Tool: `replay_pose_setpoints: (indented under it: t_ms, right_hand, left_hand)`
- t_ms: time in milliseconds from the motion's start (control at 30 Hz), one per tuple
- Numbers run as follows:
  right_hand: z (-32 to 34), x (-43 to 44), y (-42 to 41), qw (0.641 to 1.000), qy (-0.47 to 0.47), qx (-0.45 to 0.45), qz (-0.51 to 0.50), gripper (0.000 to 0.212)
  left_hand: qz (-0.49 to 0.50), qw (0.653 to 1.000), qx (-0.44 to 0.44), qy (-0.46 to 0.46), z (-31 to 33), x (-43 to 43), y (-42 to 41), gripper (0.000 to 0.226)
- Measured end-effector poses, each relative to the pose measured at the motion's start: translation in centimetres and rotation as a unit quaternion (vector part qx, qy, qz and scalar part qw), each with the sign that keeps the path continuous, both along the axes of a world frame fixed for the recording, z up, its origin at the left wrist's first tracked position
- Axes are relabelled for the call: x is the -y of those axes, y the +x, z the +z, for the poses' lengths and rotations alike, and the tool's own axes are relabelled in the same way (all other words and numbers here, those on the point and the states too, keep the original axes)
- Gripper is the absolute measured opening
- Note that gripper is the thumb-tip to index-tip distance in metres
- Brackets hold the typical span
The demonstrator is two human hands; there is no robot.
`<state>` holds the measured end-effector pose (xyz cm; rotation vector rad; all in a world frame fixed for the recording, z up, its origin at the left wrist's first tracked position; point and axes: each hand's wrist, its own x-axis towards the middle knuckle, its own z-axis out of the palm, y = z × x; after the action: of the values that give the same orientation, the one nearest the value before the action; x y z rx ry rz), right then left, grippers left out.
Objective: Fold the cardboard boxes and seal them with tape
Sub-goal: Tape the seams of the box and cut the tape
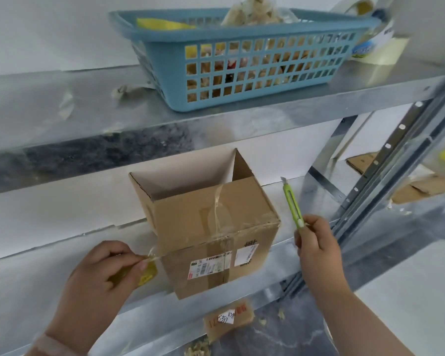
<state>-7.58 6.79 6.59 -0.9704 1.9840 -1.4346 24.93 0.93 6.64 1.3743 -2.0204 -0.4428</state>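
Observation:
A brown cardboard box [211, 222] lies on its side on the lower metal shelf [62, 273], its open end facing away toward the wall. Clear tape runs over its upper face and front edge. My left hand [106, 273] grips a roll of clear tape [145, 273] with a yellow core, left of the box; a stretched strand joins the roll to the box's front left corner. My right hand [316, 245] holds a green utility knife [292, 204] upright to the right of the box, blade tip out and pointing up, apart from the cardboard.
A blue plastic basket [242, 62] with packets stands on the upper shelf [88, 109], with tape rolls [370, 42] at its right. Slanted steel uprights [385, 160] stand to the right. Cardboard pieces [421, 188] lie beyond them, and a cardboard scrap [229, 322] lies on the floor below.

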Motion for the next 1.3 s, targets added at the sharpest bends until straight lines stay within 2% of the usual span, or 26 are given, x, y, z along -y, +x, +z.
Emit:
replay_pose_setpoints:
  t_ms: [133, 300, 333, 400, 533, 600, 833, 1167, 1300]
  right_hand:
    - [2.6, -4.1, 4.2, 0.986, -0.037, -0.11, 0.118, 0.021]
    - [3.5, -6.3, 8.9, 0.941, 0.035, -0.224, 0.251, 0.019]
    - [3.5, -6.5, 10.0, 0.929, 0.052, -0.241, 0.277, 0.023]
    - [3.6, -6.6, 12.2, 0.906, 0.072, -0.268, 0.319, 0.038]
    - [3.4, -6.0, 15.2, 0.862, 0.099, -0.331, 0.371, 0.075]
    - [3.2, -5.4, 16.0, 0.847, 0.115, -0.356, 0.379, 0.08]
    - [2.2, -3.9, 17.3, 0.829, 0.173, -0.404, 0.346, 0.087]
    - [2.3, -2.9, 17.5, 0.818, 0.217, -0.414, 0.335, 0.087]
    - [2.3, -2.8, 17.5, 0.807, 0.221, -0.428, 0.342, 0.089]
  left_hand:
    - [-0.004, 1.0, -0.014, 0.007, -0.4, -0.1, 0.2, 0.037]
    - [-0.006, 1.0, -0.028, -0.002, -0.9, -0.2, 0.4, 0.008]
    - [-0.007, 1.0, -0.03, 0.002, -0.9, -0.2, 0.5, 0.001]
    - [-0.005, 1.0, -0.029, 0.005, -1.0, -0.3, 0.6, 0.012]
    - [-0.009, 0.999, -0.034, 0.008, -0.8, -0.6, 0.7, 0.005]
    - [-0.009, 1.0, -0.028, 0.005, -0.7, -0.6, 0.8, 0.006]
    - [0.004, 0.999, -0.037, 0.006, -0.3, -0.7, 0.3, 0.007]
    - [0.005, 0.999, -0.037, -0.013, -0.3, -0.8, -0.4, 0.006]
    - [0.035, 0.999, -0.036, -0.008, -0.1, -0.6, -0.2, 0.007]
